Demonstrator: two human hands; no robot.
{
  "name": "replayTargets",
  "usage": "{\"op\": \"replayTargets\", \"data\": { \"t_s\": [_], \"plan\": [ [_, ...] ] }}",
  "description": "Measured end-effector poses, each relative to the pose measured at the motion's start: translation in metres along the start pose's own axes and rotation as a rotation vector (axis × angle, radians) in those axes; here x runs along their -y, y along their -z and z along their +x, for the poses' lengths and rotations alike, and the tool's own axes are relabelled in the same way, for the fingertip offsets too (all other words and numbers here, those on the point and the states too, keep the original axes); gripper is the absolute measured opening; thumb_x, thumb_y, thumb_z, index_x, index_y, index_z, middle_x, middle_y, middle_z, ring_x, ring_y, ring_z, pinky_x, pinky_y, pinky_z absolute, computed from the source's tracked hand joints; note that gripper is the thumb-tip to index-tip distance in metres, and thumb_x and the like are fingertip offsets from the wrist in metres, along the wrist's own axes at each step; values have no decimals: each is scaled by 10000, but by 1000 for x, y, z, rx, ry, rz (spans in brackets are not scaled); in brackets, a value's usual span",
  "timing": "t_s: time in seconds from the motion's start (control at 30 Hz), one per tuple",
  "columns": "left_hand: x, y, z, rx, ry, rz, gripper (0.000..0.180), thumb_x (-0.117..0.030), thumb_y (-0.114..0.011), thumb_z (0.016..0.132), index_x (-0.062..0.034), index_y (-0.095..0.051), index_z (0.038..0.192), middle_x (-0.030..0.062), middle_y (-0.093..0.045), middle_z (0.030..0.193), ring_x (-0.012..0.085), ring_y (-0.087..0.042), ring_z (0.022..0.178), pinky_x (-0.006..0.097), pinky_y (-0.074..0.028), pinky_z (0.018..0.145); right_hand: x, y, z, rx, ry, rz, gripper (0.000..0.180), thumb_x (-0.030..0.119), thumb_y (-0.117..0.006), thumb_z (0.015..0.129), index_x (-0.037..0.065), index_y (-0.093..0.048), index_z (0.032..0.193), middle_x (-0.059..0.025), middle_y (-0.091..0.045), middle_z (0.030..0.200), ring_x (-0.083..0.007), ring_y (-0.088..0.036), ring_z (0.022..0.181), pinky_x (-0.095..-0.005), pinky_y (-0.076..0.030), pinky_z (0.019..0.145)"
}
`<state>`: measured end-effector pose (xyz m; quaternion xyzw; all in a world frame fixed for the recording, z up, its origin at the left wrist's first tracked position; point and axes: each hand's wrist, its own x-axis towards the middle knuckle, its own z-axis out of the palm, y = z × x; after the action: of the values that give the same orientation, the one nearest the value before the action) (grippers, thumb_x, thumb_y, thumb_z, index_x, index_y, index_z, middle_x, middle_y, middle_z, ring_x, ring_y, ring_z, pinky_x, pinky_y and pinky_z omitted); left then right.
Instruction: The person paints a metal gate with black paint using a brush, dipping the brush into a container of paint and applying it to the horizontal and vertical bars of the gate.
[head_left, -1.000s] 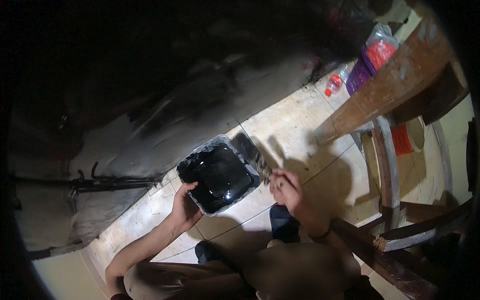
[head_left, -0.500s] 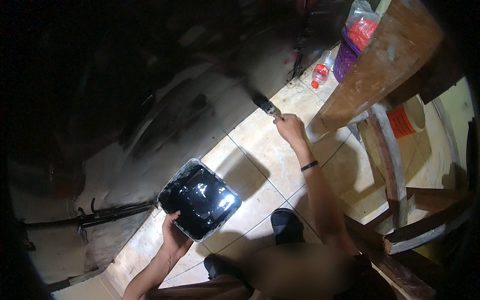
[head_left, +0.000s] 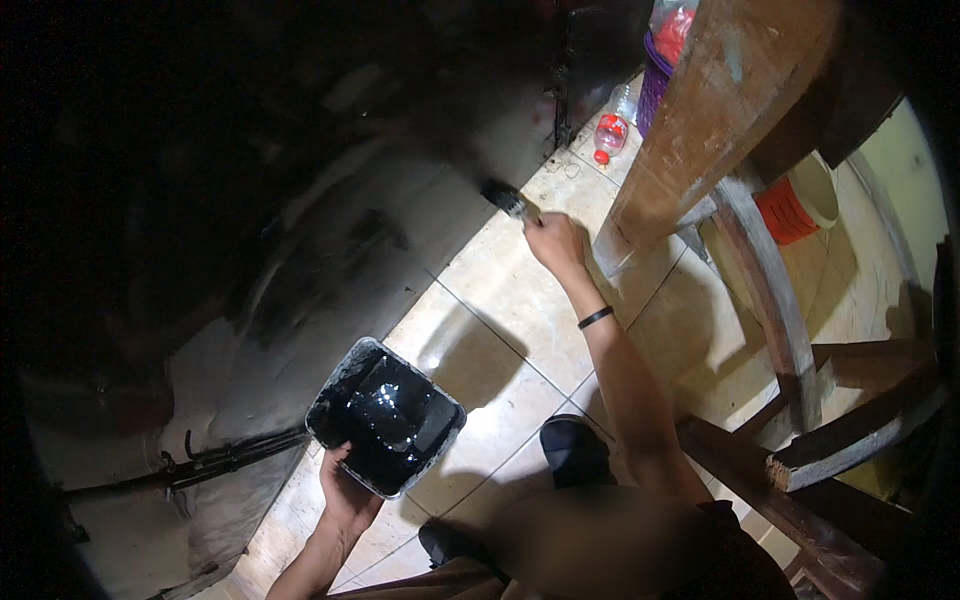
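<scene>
Apparently, spreading black paint (head_left: 415,425) low on the dark wall (head_left: 330,200) is the step in hand, and the next stroke seems to call for keeping the brush (head_left: 512,203) off the floor (head_left: 555,330). Far at the wall's foot, the right hand (head_left: 556,242) has its grip closed around it; the left hand (head_left: 345,495) clamps the tub (head_left: 345,375), near left.
</scene>
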<state>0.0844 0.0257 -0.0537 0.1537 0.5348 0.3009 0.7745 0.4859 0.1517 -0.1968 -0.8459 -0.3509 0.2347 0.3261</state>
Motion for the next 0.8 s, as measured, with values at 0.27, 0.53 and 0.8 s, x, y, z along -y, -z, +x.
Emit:
{"op": "replayTargets", "data": {
  "t_s": [0.27, 0.53, 0.8],
  "plan": [
    [2, -3, -3, -19, -25, -13, 622, -409, -659, 822, -130, -572, 1370, 70, -616, 1367, 286, -593, 1239, 468, -475, 1059, -1, 27, 8, -227, 35, 109, 318, 316, -607, 926, 41, -767, 908, -218, -723, 824, -380, -715, 805, -457, -539, 727],
    [1, 1, -5, -50, -25, -2, 622, -418, -669, 815, -136, -580, 1362, 69, -627, 1352, 288, -600, 1228, 467, -468, 1066, 32, 40, -11, -158, 93, 414, 299, 264, -597, 946, -1, -734, 917, -278, -694, 891, -454, -682, 856, -516, -515, 748],
    [-1, 2, -3, -39, -2, 22, 626, -433, -664, 813, -130, -586, 1355, 69, -634, 1347, 285, -601, 1230, 472, -470, 1064, -23, -15, 4, -31, 12, 111, 352, 322, -625, 886, -11, -735, 846, -277, -689, 834, -441, -693, 806, -488, -525, 744]
  ]
}}
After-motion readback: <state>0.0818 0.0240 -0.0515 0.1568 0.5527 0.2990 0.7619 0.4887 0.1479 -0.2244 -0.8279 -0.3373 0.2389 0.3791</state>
